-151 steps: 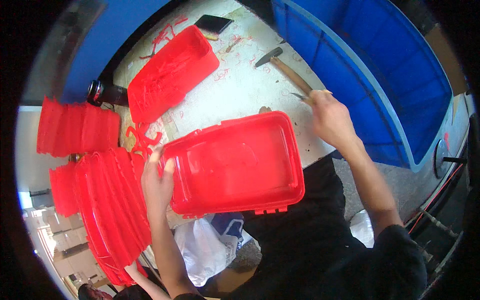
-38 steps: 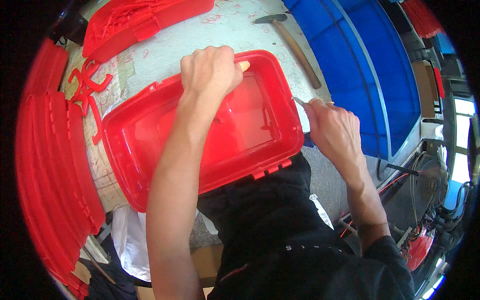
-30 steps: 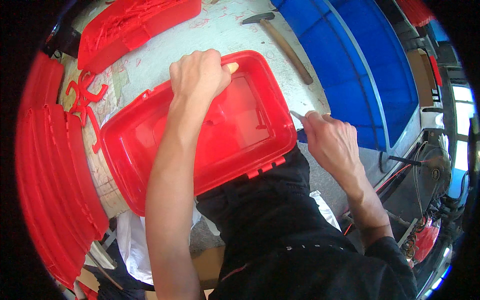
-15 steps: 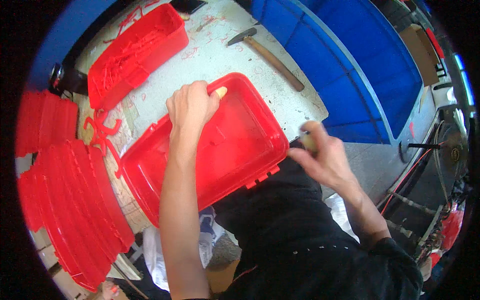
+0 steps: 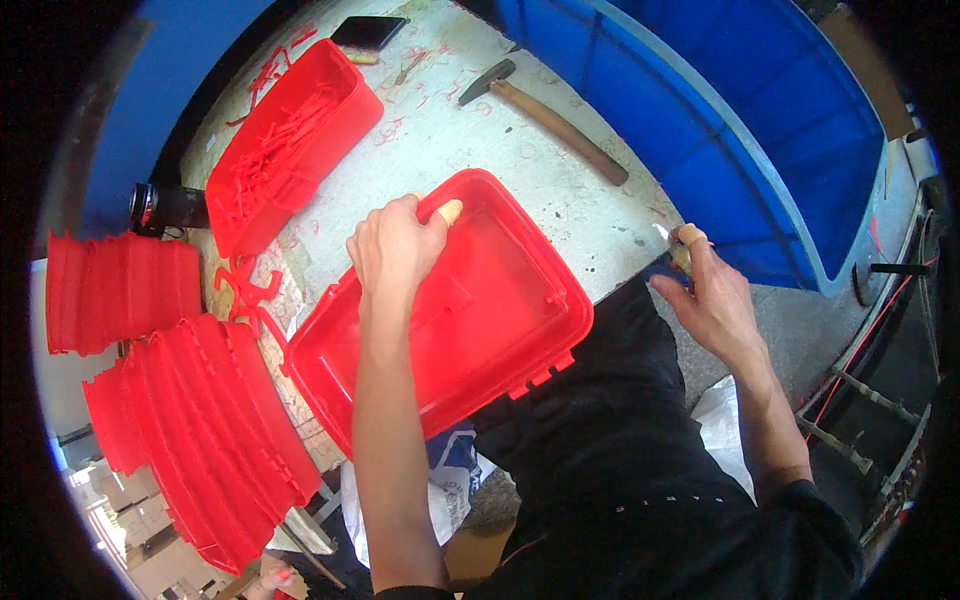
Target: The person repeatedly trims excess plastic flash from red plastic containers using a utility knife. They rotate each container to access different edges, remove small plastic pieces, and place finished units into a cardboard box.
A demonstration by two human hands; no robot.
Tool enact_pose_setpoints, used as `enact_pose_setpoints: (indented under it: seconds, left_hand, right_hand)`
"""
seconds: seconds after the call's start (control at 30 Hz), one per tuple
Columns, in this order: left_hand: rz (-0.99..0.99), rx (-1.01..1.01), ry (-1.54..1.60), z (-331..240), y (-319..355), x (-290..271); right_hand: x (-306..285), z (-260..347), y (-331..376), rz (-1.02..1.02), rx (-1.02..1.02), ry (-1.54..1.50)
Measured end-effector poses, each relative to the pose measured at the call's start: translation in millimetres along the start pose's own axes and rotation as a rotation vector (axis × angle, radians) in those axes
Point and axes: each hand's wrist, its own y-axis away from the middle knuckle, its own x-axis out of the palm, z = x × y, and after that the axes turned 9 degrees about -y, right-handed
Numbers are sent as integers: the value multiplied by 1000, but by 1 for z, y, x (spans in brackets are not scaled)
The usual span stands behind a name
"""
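A red plastic tray with a raised rim lies tilted across the front edge of the worktable and over my lap. My left hand is closed over its far-left rim, with the thumb, in a pale yellow cover, pressing inside. Off the tray's right corner, my right hand is closed around a small knife, whose bright pointed tip shows. Most of its handle is hidden by the fingers, and the index finger wears a pale cover too. The knife and the tray are apart.
Behind the tray lies a hammer. A red bin of red plastic scraps stands far left, near a phone. Stacked red trays rise at the left. Large blue containers border the table's right side.
My right hand has moved right and away from the tray's corner with the knife. My left hand keeps its grip on the rim. The whole view has shifted slightly.
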Motion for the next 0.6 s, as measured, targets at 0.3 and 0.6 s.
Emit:
enact_pose_setpoints:
  seconds: [0.3, 0.6]
  left_hand:
    - [10, 22, 25, 0, 1, -1]
    - [-39, 65, 75, 7, 3, 5]
  right_hand:
    - [28, 59, -64, 174, -354, 2]
    - [48, 97, -97, 215, -308, 296]
